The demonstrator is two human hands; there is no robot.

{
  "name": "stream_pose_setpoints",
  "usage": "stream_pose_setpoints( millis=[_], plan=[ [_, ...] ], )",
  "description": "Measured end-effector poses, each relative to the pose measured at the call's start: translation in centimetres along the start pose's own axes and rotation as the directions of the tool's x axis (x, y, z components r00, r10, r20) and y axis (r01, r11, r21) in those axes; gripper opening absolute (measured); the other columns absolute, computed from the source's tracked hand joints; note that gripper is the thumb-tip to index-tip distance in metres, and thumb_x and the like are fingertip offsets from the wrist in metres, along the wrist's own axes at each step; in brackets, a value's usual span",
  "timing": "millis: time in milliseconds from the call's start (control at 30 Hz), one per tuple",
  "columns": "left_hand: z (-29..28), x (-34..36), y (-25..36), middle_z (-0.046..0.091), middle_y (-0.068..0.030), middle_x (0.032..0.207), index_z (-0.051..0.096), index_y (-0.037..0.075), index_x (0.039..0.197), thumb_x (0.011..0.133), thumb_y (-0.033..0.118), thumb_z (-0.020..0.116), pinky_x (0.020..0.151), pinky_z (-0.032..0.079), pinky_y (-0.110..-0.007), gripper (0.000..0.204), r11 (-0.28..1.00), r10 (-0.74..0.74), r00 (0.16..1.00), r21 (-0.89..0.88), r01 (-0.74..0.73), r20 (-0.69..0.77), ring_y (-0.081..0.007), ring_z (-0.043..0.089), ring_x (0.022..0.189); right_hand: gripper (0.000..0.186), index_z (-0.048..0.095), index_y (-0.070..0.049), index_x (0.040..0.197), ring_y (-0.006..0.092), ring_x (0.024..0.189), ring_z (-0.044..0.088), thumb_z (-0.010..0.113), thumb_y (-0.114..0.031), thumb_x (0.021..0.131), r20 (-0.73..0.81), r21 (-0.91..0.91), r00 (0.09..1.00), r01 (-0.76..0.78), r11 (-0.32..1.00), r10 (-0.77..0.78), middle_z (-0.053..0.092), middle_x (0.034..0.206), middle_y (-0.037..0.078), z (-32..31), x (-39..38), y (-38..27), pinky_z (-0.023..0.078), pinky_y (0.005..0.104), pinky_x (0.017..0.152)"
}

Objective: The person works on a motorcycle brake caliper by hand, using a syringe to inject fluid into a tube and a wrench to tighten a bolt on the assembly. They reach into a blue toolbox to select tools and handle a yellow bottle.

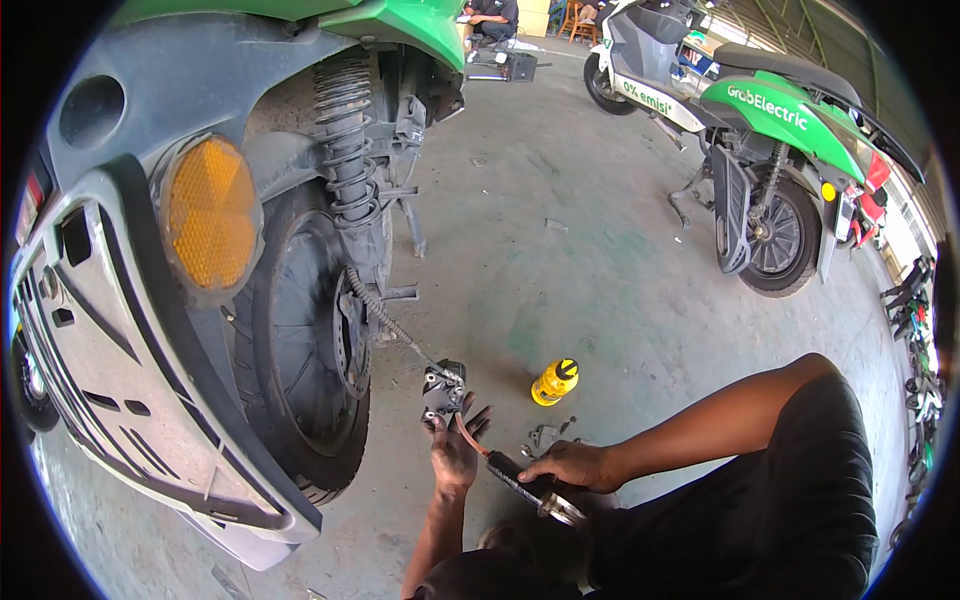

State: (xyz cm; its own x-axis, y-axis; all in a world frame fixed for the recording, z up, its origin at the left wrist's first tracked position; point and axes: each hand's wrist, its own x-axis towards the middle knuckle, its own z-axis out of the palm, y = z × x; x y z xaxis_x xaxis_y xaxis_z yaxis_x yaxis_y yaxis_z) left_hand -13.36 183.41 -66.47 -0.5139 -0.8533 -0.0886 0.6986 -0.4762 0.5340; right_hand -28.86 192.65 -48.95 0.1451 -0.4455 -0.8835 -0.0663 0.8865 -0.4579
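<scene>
My left hand (455, 455) is raised with its palm up, its fingers closed around a dark brake caliper (442, 388). The caliper hangs off the wheel, still joined to a ribbed brake hose (385, 318). A thin reddish tube (470, 436) runs from the caliper to a black cylindrical syringe-like tool (508, 468) with a metal end. My right hand (570, 466) grips that tool from the right side. Beyond my right hand, small grey metal parts (546, 437) lie on the floor, and a yellow bottle (555, 382) with a black cap stands farther off.
Close on the left is a green scooter's rear wheel (310, 340), with a coil shock absorber (345, 150), an orange reflector (210, 220) and a grey plate holder (120, 350). Another green and white scooter (765, 130) stands at the far right. A person (493, 18) sits in the background.
</scene>
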Motion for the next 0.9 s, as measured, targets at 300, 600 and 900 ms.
stream_pose_setpoints(
  millis=[300,600,900],
  plan=[
    [2.3,-2.2,1.0,0.060,-0.0223,0.123,0.031,0.021,0.137,0.094,0.033,0.061,0.083,0.049,-0.044,0.053,0.990,-0.125,0.965,0.027,0.135,-0.232,-0.0355,0.064,0.101,0.036,0.069,-0.004,0.092,0.0143,0.066,0.059,0.065,-0.040,0.086,0.102,-0.023,0.993,-0.052,0.998,0.054,0.065,0.080,0.005,-0.1,-0.9,0.2,0.044,0.0315,0.057],
    [2.3,-0.4,0.8,0.062,-0.0224,0.116,0.033,0.016,0.136,0.091,0.017,0.063,0.083,0.050,-0.045,0.054,0.982,-0.184,0.941,-0.082,0.168,-0.285,-0.0317,0.062,0.103,0.057,0.067,0.001,0.078,0.0179,0.063,0.057,0.059,-0.054,0.086,0.123,-0.311,0.973,0.227,0.923,-0.198,0.059,0.070,0.010,-1.5,-0.9,-0.1,0.047,0.0348,0.061],
    [3.6,-0.8,1.7,0.067,-0.0203,0.106,0.046,0.014,0.124,0.086,0.013,0.065,0.078,0.051,-0.043,0.042,0.979,-0.195,0.919,-0.012,0.203,-0.344,-0.0291,0.067,0.088,0.046,0.068,-0.005,0.097,0.0138,0.083,0.057,0.056,-0.050,0.092,0.222,-0.098,0.967,-0.109,0.989,0.128,0.060,0.090,0.005,-2.2,-0.9,-0.2,0.047,0.0313,0.072]
  ],
)
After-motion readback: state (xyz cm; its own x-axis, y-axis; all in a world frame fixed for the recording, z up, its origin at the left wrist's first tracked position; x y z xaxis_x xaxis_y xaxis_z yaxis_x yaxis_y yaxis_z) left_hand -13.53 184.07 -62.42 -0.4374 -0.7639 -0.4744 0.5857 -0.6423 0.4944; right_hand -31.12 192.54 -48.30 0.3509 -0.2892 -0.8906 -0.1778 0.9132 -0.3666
